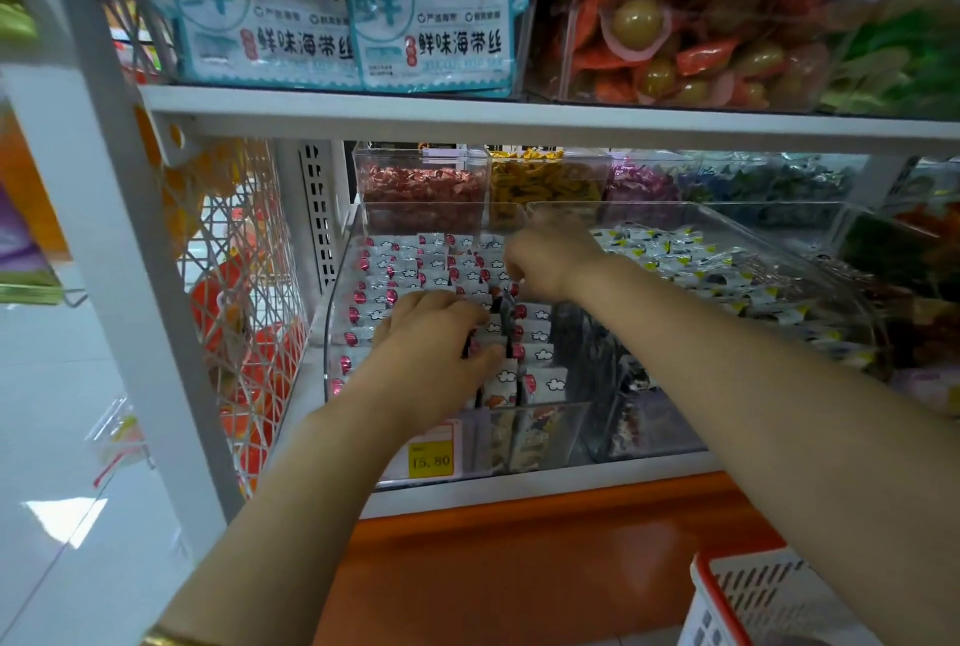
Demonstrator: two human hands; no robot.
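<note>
Head view: we see left hand (431, 333) gripping upright white packets (539, 353); right hand (545, 260) sits just beyond them, its grip blurred, can't tell.

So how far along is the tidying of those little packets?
Roughly midway, I'd guess. The back rows of packets in the bin stand in neat lines. The left hand grips a bunch mid-bin; the right hand, blurred, reaches in just behind. The front packets by the price tag lean unevenly, still to straighten.
</note>
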